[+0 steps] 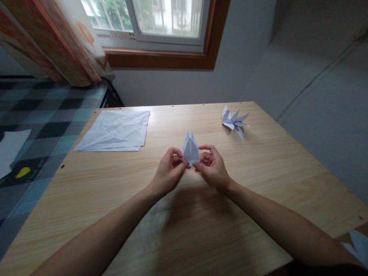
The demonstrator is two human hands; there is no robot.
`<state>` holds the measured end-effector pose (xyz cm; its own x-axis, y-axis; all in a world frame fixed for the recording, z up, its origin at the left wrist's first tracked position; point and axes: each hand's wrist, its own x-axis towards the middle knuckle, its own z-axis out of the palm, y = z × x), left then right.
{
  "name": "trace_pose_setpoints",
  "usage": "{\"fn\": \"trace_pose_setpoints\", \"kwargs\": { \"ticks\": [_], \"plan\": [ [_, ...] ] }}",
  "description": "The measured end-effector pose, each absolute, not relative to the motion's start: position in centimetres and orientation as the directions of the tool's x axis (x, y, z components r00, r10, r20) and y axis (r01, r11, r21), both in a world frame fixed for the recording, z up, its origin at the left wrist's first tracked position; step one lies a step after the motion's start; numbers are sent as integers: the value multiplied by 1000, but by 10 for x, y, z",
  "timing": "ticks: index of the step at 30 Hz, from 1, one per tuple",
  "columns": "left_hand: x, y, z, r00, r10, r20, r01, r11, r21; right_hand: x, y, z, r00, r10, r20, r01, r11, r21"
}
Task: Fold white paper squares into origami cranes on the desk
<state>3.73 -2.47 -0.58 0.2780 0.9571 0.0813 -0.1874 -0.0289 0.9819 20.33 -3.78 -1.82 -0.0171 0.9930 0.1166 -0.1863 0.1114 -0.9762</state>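
Observation:
A small folded white paper piece (190,148) stands upright between my two hands above the middle of the wooden table (258,184). My left hand (169,170) pinches its lower left edge with curled fingers. My right hand (212,165) pinches its lower right edge, fingers also curled. Both forearms reach in from the bottom of the view.
A stack of creased white paper sheets (115,131) lies at the table's far left. A finished folded paper figure (234,121) sits at the far right. A bed with a checked cover (34,126) stands to the left, with a curtain and a window behind.

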Motion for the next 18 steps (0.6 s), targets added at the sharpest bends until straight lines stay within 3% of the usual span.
{"fn": "trace_pose_setpoints", "kwargs": {
  "ticks": [7,12,18],
  "plan": [
    [37,-25,-6,313,949,48,-149,-1,989,207,-38,-14,-60,995,76,-92,70,-993],
    [37,-23,-7,208,971,114,-156,-82,984,206,-42,-8,-148,987,68,-21,66,-998],
    [36,-19,-6,201,973,117,-63,-106,992,205,-43,-8,-181,981,75,-16,74,-997]
  ]
}}
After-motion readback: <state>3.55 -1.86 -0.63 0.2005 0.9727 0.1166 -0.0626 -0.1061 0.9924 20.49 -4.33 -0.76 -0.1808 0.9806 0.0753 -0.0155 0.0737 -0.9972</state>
